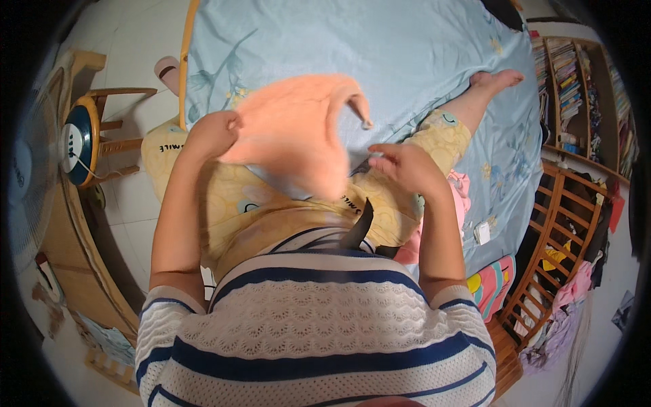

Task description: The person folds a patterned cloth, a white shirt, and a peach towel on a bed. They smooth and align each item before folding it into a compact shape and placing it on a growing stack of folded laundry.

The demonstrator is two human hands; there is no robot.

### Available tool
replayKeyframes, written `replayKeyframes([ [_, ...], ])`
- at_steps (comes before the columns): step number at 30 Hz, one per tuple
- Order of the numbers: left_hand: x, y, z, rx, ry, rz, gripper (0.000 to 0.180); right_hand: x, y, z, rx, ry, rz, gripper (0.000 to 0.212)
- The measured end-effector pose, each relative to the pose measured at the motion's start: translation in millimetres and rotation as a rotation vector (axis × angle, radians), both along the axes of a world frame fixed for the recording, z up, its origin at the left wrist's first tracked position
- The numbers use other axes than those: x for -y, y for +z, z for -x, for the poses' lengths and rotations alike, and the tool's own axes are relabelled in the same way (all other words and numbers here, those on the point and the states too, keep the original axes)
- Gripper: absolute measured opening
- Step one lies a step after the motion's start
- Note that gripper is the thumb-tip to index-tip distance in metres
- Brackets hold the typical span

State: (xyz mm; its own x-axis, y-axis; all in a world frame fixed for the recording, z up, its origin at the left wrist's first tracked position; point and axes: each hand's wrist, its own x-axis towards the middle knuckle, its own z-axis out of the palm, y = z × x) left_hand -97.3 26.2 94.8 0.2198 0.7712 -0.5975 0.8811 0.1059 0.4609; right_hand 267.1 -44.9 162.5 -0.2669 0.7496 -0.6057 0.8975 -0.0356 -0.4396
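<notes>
A fluffy peach-orange towel (pixel 291 125) hangs in front of me above my lap and the bed, its lower part smeared by motion. At its far right a narrow piece curls down like a loop or a corner. My left hand (pixel 215 133) is closed on the towel's left edge, fingers pinched together. To the right of the towel is my right hand (pixel 407 168), apart from it, with thumb and forefinger spread and nothing plainly between them. Below both hands lie my legs in yellow patterned trousers (pixel 251 197).
I sit on a bed with a light blue sheet (pixel 420 47). At the left stand a round-seated stool (pixel 83 141) and a fan (pixel 30 163). A bookshelf (pixel 569 88) and a wooden slatted rack (pixel 553 237) with clothes line the right. Pink cloth (pixel 460 193) lies by my right forearm.
</notes>
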Motion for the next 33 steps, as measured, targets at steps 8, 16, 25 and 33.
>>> replayKeyframes([
  [8, 22, -102, 8, -0.008, 0.041, 0.036, 0.026, -123, -138, -36, -0.064, -0.562, -0.453, 0.026],
  [16, 21, -90, 8, 0.010, 0.057, 0.056, 0.026, -159, -183, -18, 0.196, -0.621, -0.520, 0.032],
  [25, 17, -47, 3, 0.015, 0.045, -0.209, 0.017, -135, -188, -8, -0.242, -0.883, -0.369, 0.018],
  [33, 8, -48, -51, 0.781, 0.236, 0.194, 0.022, -78, -143, 42, -0.569, -0.895, -0.150, 0.011],
])
